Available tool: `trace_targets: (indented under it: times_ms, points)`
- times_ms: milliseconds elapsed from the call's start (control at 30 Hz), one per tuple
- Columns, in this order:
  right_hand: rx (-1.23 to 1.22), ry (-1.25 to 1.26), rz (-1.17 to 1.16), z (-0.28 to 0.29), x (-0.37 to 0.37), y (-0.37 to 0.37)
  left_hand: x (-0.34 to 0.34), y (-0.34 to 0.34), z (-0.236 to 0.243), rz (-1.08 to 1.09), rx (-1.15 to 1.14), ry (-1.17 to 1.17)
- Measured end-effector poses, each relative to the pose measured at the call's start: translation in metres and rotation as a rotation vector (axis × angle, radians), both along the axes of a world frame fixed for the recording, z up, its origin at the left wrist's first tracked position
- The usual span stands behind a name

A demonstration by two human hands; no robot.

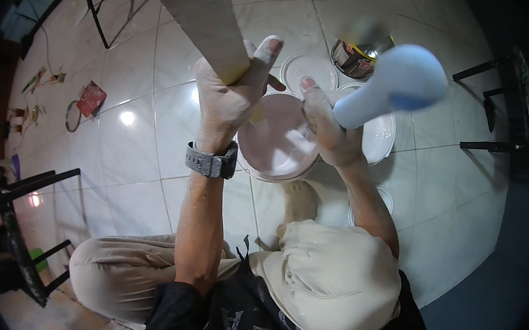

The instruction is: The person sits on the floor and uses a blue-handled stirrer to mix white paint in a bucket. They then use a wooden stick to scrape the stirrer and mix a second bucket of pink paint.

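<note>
My left hand (233,96), dusted white and with a grey watch on the wrist, is closed around the lower end of a long flat grey strip (193,14). The strip slants up to the left, with some yellow near the palm. My right hand (333,130) grips the narrow neck of a pale blue round-ended tool (400,82), blurred; its exact kind does not show. Below and between both hands stands a white bucket (243,157) with a smooth pinkish-white inside. Parts of its rim are hidden by the hands.
Behind the bucket are a round white lid (310,71) and a dark can (352,59) with a yellow rim. A second white bucket (380,137) stands at right. Black-legged stools (502,110) flank the tiled floor (133,160); a red square (91,99) lies at left. My bare foot (302,201) is near the bucket.
</note>
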State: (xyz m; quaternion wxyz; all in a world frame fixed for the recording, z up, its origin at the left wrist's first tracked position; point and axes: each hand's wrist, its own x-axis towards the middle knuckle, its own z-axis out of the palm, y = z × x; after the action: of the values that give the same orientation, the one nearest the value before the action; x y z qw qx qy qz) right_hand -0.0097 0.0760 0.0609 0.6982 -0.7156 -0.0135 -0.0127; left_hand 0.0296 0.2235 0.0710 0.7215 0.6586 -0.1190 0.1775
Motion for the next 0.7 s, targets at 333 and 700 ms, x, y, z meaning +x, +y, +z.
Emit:
trace_targets:
  times_ms: [333,700]
  points:
    - [0.369,-0.088,0.032,-0.002,-0.010,0.009,-0.003,0.010,0.008,0.061,-0.083,-0.091]
    - [0.408,0.067,0.156,-0.008,-0.031,0.024,-0.003,0.011,-0.008,0.032,-0.177,-0.021]
